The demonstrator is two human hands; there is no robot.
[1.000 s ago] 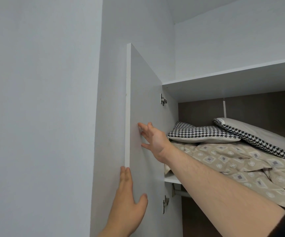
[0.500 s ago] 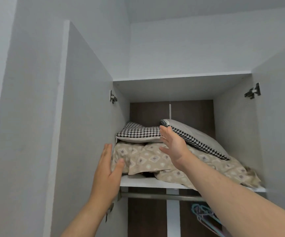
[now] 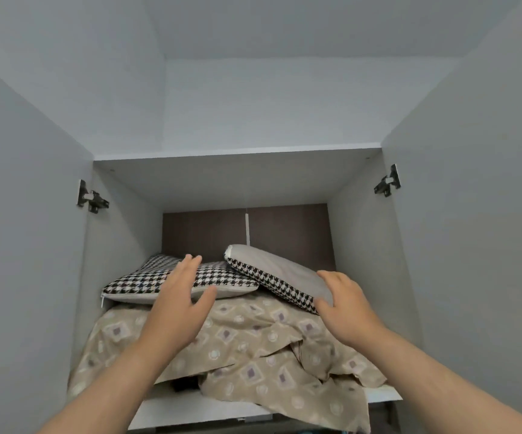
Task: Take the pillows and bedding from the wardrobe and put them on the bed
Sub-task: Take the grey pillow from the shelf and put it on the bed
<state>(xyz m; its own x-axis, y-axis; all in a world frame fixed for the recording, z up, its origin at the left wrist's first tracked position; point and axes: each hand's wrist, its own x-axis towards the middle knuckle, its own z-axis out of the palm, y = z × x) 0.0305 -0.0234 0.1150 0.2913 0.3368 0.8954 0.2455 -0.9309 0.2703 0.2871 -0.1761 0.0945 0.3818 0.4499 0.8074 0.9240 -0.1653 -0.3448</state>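
Note:
Two houndstooth pillows lie on the wardrobe's top shelf (image 3: 190,408). The left pillow (image 3: 134,285) lies flat; the right pillow (image 3: 272,270) is tilted, its grey side up, leaning on the left one. Both rest on crumpled beige patterned bedding (image 3: 253,349) that hangs over the shelf's front edge. My left hand (image 3: 179,303) is raised in front of the left pillow, fingers apart, holding nothing. My right hand (image 3: 344,303) is spread at the right pillow's near corner; whether it touches the pillow I cannot tell.
Both wardrobe doors stand wide open, the left door (image 3: 24,245) and the right door (image 3: 479,233) flanking my arms. Hinges show on each side. A dark brown back panel (image 3: 209,233) closes the compartment. Something dark lies under the bedding at the shelf front.
My left hand left the door and rose toward the left pillow. My right hand shifted right to the tilted pillow. The view has centred on the open shelf.

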